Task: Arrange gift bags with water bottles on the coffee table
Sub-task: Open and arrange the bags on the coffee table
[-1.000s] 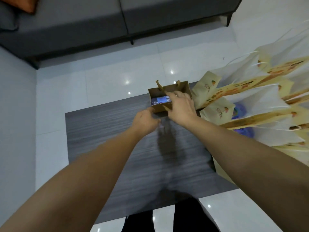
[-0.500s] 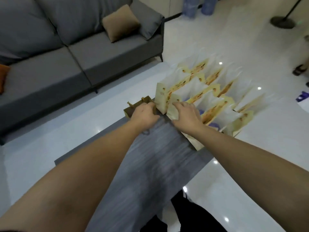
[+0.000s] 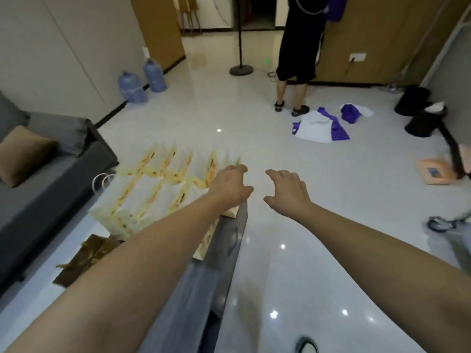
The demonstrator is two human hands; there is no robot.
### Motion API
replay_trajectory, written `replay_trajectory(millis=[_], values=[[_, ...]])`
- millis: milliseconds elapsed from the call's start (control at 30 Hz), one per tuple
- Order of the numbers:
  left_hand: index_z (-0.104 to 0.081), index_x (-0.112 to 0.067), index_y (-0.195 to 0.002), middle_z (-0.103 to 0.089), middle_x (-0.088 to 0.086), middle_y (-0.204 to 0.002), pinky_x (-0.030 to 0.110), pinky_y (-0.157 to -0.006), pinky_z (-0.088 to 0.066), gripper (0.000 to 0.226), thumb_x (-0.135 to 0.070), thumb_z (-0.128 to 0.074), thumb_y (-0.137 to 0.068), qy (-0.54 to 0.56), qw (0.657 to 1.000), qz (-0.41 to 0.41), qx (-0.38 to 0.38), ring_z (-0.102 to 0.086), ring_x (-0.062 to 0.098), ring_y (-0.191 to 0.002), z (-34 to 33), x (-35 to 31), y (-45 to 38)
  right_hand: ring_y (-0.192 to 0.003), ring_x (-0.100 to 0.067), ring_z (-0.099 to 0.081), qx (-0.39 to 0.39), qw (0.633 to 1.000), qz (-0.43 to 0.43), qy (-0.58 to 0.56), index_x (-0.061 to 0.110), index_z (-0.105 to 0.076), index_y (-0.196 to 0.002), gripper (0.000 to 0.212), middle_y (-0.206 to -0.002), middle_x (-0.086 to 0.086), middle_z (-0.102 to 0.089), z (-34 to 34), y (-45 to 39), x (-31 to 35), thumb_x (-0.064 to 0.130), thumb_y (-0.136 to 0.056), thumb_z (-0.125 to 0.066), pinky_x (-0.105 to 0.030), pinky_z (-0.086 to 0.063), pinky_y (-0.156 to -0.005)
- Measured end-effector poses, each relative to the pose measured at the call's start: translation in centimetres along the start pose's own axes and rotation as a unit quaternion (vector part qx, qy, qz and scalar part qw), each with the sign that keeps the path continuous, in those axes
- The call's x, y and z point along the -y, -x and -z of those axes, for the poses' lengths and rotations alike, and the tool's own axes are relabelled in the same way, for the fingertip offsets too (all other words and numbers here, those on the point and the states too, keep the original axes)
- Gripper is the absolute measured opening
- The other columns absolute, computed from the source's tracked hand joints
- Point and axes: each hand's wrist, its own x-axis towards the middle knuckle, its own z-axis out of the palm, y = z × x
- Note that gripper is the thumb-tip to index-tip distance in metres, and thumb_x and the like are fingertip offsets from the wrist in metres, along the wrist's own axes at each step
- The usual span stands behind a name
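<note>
Beyond the far corner of the dark grey wood-grain coffee table point(image 3: 224, 248), both bare hands reach out over the glossy white tiled floor point(image 3: 318, 250). Neither holds anything. The left hand point(image 3: 230, 187) hangs above the table's far corner with its fingers loosely bent and spread. The right hand point(image 3: 286, 191) is off the table's edge, just beside the left one, with a gap of floor between them, its fingers splayed and slightly curled, palm down.

Left of the left hand and under its forearm stand the pale yellow-and-white paper gift bags with orange printed panels point(image 3: 153, 189), packed side by side in rows on the table; the nearest bag's top edge lies right at the left hand's knuckles, though whether it touches I cannot tell. Nearer the person, below the left forearm, brown kraft paper bags point(image 3: 86, 258) stand at the table's edge. No bottle inside any bag can be made out, as the picture is blurred.

Further left is a grey fabric sofa point(image 3: 51, 174) with a tan cushion point(image 3: 23, 154). Well beyond the hands, two large blue water jugs point(image 3: 142, 82) sit by the wall, a person in black clothes point(image 3: 298, 47) stands next to a black floor-stand base point(image 3: 240, 70), and purple-and-white cloth point(image 3: 321, 126) lies on the tiles.
</note>
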Motion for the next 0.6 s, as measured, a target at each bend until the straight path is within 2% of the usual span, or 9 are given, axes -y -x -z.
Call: replay_trajectory(millis=[133, 267, 600], values=[[-0.041, -0.017, -0.149, -0.049, 0.013, -0.142, 0.037, -0.102, -0.04, 0.063, -0.035, -0.063, -0.093, -0.032, 0.995, -0.084, 0.041, -0.047, 0.031, -0.13, -4.8, -12.1, -5.1, -0.136, -0.032, -0.04, -0.023, 0.995, -0.096, -0.025, 0.024, -0.031, -0.156, 0.076, -0.15, -0.009, -0.045, 4.1, 1.5, -12.9, 0.035, -0.091, -0.068, -0.042, -0.038, -0.108], [-0.039, -0.019, -0.151, -0.044, 0.009, -0.15, 0.037, -0.107, -0.039, 0.064, -0.035, -0.063, -0.094, -0.051, 0.982, -0.167, 0.075, -0.043, 0.028, -0.135, -9.4, -22.8, -8.2, -0.137, -0.032, -0.039, -0.04, 0.981, -0.188, -0.042, 0.024, -0.031, -0.156, 0.076, -0.15, -0.008, -0.045, 7.5, 3.9, -23.8, 0.034, -0.091, -0.069, -0.042, -0.037, -0.108], [-0.038, -0.018, -0.152, -0.044, 0.01, -0.15, 0.039, -0.109, -0.04, 0.065, -0.034, -0.064, -0.094, -0.105, 0.919, -0.334, 0.182, -0.043, 0.028, -0.136, -20.1, -42.0, -14.7, -0.13, -0.032, -0.045, -0.096, 0.92, -0.369, -0.095, 0.023, -0.035, -0.153, 0.074, -0.142, -0.01, -0.051, 10.6, 8.9, -41.3, 0.034, -0.089, -0.069, -0.041, -0.043, -0.103]])
